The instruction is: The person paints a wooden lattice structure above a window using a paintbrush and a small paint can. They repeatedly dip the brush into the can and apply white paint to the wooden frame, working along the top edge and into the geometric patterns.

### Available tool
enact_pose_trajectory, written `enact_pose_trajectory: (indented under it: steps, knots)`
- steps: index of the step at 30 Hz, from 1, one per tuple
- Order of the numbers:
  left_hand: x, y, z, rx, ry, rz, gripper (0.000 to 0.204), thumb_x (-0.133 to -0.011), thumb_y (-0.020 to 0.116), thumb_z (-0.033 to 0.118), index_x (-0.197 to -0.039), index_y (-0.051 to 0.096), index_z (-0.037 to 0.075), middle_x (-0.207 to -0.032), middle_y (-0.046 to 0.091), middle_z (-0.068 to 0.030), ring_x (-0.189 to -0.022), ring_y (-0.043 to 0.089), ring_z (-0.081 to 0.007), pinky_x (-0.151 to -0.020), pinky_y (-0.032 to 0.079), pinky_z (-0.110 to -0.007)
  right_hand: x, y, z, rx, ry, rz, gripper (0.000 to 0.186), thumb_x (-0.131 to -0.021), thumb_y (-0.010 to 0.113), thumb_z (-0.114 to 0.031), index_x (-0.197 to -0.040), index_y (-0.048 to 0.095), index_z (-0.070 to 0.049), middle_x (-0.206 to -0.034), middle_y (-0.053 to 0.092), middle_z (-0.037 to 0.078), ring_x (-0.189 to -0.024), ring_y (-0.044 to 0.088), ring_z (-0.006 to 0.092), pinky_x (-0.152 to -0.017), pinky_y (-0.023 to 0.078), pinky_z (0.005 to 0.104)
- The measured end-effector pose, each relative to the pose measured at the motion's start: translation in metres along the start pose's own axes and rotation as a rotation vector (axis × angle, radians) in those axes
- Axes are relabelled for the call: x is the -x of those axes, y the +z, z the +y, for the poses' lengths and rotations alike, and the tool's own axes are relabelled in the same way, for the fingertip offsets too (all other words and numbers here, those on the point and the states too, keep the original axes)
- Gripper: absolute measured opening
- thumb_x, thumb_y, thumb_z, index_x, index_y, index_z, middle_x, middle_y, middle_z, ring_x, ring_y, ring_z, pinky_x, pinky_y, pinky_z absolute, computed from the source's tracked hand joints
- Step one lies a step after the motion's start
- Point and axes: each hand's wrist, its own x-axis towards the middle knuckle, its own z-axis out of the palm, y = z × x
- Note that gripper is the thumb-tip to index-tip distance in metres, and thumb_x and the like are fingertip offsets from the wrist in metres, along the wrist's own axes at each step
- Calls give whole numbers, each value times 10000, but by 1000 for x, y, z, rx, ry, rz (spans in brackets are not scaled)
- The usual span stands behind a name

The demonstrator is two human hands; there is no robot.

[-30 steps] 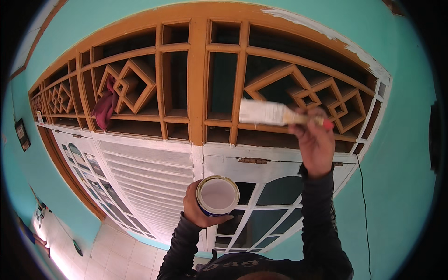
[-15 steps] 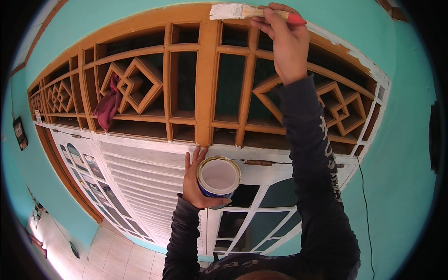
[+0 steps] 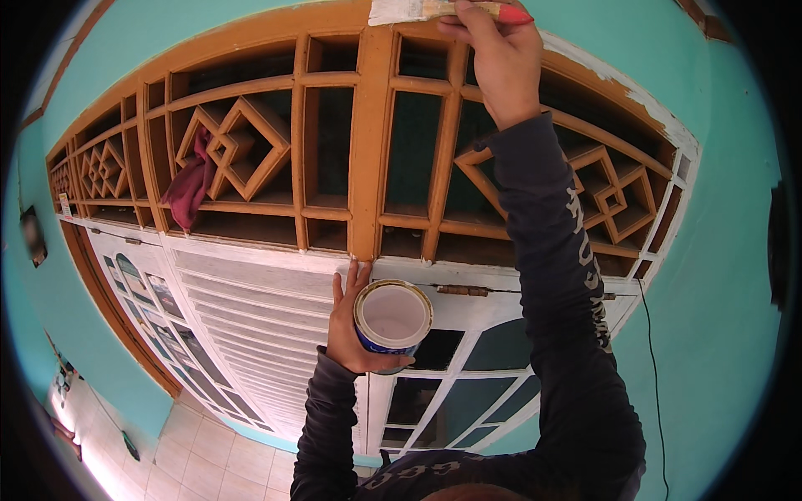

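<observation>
My right hand (image 3: 501, 63) is raised high and closed round the handle of a paintbrush (image 3: 434, 10). The brush has a wooden handle with a red end, and its bristles are coated white. They lie by the top edge of the orange-brown wooden lattice frame (image 3: 368, 134); whether they press on it I cannot tell. Lower down, my left hand (image 3: 347, 330) supports an open paint can (image 3: 393, 316) from its left side. White paint covers the can's inside, and its outside is blue. My left fingertips rest on the white rail under the lattice.
A dark red cloth (image 3: 192, 185) hangs from the lattice on the left. Below are white louvred shutters (image 3: 251, 309) and glass panes in white frames. Turquoise wall (image 3: 718, 275) surrounds the frame, with a black cable (image 3: 653, 376) hanging at right. Floor tiles (image 3: 200, 451) show at lower left.
My right hand and the paintbrush have moved up and slightly left along the top of the frame. My left hand and the paint can have stayed nearly in place.
</observation>
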Motion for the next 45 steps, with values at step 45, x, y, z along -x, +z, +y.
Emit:
enact_pose_trajectory:
  steps: [45]
  knots:
    - [0,-6,4,63,-51,-17,1227,-413,920,581,-1397,540,-46,-1514,449,-292,-1527,229,-428,-1248,-23,-533,45,7,-9,371,-219,252,156,-943,694,-98,-1052,655,7,-835,706,53,-721,646,85,-646,524,243]
